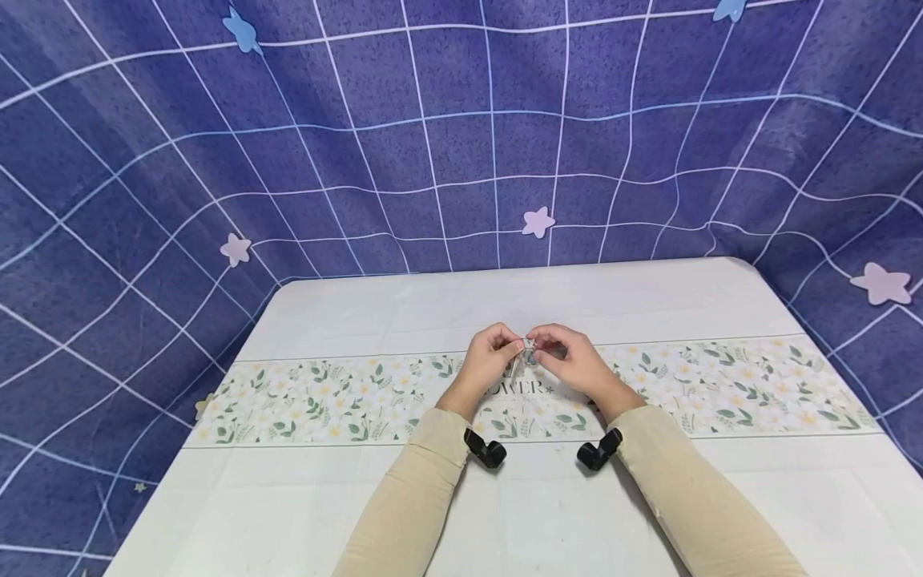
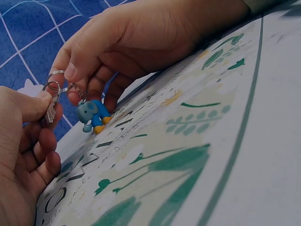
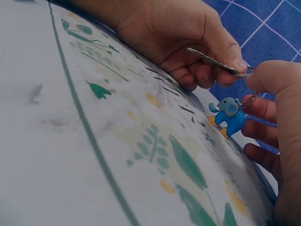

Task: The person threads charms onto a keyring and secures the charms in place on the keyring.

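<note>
Near the middle of the table, my left hand [image 1: 489, 362] and right hand [image 1: 570, 362] meet almost fingertip to fingertip. Between thumb and fingers the left hand pinches a metal key [image 3: 207, 57], its blade pointing back toward the left palm. The right hand pinches the metal key ring [image 2: 56, 71], whose loops link to the key in the left wrist view. From the ring a short chain [image 3: 251, 98] carries a small blue elephant charm [image 2: 92, 115] with yellow feet, hanging below the right fingers close over the tablecloth.
A white table [image 1: 288, 497] carries a floral printed band [image 1: 324, 397] with lettering under the hands. Behind it and at both sides hangs a blue curtain [image 1: 461, 152] with a white grid and stars. Black wrist cameras [image 1: 490, 453] sit on both beige sleeves.
</note>
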Motion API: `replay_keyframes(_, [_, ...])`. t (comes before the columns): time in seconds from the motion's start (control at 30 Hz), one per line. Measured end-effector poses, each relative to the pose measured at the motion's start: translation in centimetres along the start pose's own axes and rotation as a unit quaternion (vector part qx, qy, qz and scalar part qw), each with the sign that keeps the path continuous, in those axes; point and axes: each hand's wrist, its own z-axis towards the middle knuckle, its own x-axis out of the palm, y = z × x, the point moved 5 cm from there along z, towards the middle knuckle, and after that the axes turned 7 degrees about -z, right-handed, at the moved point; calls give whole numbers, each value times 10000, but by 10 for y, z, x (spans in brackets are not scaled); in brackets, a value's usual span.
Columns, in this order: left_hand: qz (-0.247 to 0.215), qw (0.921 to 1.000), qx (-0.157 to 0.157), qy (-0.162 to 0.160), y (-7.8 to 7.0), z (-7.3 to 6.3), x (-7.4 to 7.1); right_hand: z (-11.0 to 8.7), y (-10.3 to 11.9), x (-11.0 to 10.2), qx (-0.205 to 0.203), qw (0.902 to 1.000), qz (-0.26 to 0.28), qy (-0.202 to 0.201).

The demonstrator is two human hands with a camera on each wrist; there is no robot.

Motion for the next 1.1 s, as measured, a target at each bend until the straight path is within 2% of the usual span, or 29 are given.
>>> replay_keyframes(0.13, [-14, 10000, 4, 61, -1, 0, 1, 0, 18, -6, 125, 9999, 94, 54])
replay_keyframes(0.3, [111, 9998, -29, 137, 0, 1, 1, 0, 21, -7, 276, 9994, 98, 169])
replay_keyframes(0.57, [209, 9997, 10, 88, 34, 13, 1, 0, 21, -7, 395, 9989, 102, 218])
replay_keyframes(0.8, [61, 9999, 3, -88, 36, 14, -1, -1, 22, -8, 221, 9994, 139, 243])
replay_keyframes(1.1, [145, 9999, 23, -33, 36, 13, 0, -1, 18, -7, 247, 9995, 100, 196])
